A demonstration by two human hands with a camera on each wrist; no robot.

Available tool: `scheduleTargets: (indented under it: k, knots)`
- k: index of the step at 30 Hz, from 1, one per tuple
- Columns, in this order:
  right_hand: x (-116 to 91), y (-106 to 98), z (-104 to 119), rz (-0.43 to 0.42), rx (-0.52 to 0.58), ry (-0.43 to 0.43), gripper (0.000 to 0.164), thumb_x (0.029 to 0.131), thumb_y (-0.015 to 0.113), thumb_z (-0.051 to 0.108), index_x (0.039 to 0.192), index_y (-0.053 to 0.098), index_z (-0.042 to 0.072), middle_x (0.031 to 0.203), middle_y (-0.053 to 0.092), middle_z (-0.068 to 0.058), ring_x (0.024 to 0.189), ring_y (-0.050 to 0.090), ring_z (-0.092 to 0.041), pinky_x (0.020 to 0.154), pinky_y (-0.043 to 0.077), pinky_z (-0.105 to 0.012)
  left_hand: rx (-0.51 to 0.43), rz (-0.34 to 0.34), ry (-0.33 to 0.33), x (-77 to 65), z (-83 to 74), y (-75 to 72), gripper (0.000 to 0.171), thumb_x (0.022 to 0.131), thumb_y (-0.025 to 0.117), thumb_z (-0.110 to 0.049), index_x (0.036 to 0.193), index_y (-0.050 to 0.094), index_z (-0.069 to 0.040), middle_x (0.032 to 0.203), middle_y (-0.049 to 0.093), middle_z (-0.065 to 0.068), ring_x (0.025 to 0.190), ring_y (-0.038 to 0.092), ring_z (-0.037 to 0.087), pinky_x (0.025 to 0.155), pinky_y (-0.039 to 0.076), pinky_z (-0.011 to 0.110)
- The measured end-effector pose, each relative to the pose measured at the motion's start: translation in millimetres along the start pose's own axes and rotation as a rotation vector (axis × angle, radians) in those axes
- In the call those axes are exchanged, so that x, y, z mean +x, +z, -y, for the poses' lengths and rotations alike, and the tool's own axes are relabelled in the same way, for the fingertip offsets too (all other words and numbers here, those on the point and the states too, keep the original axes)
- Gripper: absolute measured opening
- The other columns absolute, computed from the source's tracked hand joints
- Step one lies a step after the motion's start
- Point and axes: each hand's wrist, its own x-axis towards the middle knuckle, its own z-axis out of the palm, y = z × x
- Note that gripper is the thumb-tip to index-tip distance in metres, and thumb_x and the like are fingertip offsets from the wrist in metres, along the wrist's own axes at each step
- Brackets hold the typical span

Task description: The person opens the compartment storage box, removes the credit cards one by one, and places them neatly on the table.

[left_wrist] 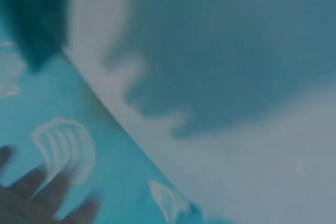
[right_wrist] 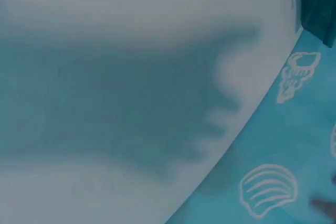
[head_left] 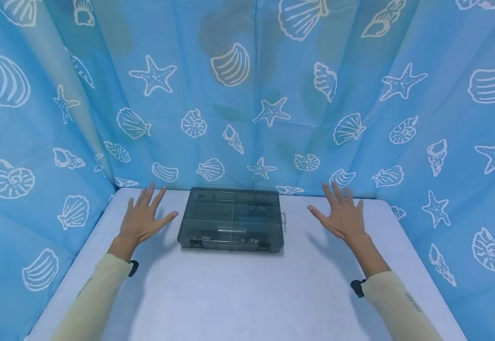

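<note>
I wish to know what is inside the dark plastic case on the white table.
Inside the case, dividers show through its tinted plastic; I make out no loose items. The dark tint hides finer details.

A closed, dark grey see-through plastic compartment box [head_left: 232,220], marked "Vip", lies flat near the far edge of a white tabletop [head_left: 239,293]. Two bare hands with spread fingers, the left hand [head_left: 145,218] and the right hand [head_left: 342,218], flank it without touching it. Pale yellow fabric sleeves [head_left: 96,293] cover the forearms. Blue fabric curtains [head_left: 234,113] printed with white shells and starfish surround the tabletop.
</note>
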Motion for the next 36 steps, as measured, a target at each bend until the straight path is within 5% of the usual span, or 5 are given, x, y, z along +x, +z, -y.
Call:
scheduleTargets:
  k: [4,8,21,27,36]
  knots:
    - [-11.6,4.6,28.7,0.134,0.474,0.026,0.065,0.098,0.043,0.059,0.132,0.057,0.005,0.119,0.065,-0.015,0.105,0.063,-0.033,0.087,0.051,-0.052,-0.321,0.175,-0.137,0.9,-12.4,6.2,0.08,0.096,0.04,-0.065,0.144,0.04,-0.001,0.138,0.047,0.024,0.113,0.057,0.04,0.093,0.046,0.055]
    - [-26.7,21.0,61.8,0.394,0.933,0.11,0.048,0.102,0.051,0.039,0.115,0.063,-0.005,0.097,0.07,-0.014,0.08,0.07,-0.027,0.073,0.058,-0.039,-0.6,0.303,-0.286,2.9,-27.7,14.7,0.07,0.101,0.042,-0.052,0.135,0.046,0.008,0.121,0.058,0.024,0.091,0.065,0.029,0.079,0.056,0.041]
    - [-64.4,69.9,109.4,0.967,1.537,0.346,0.056,0.102,0.05,0.036,0.125,0.052,-0.015,0.106,0.07,-0.019,0.091,0.071,-0.026,0.084,0.055,-0.039,-0.925,0.399,-0.471,8.5,-29.2,33.6,0.057,0.1,0.056,-0.031,0.133,0.044,0.014,0.124,0.053,0.023,0.112,0.053,0.034,0.095,0.048,0.044]
    - [-67.0,85.2,112.4,0.953,1.783,0.514,0.064,0.101,0.05,0.039,0.133,0.042,-0.015,0.116,0.065,-0.02,0.11,0.063,-0.029,0.097,0.048,-0.038,-0.984,0.43,-0.498,12.4,-25.9,35.2,0.05,0.099,0.058,-0.029,0.128,0.051,0.011,0.103,0.054,0.012,0.091,0.05,0.023,0.077,0.048,0.032]
    - [-67.0,86.5,118.0,0.918,1.909,0.603,0.047,0.103,0.046,0.029,0.131,0.048,-0.009,0.118,0.065,-0.016,0.113,0.061,-0.026,0.1,0.046,-0.036,-0.988,0.443,-0.455,12.4,-22.6,35.2,0.046,0.1,0.057,-0.03,0.123,0.056,0.011,0.099,0.054,0.013,0.087,0.05,0.021,0.075,0.047,0.03]
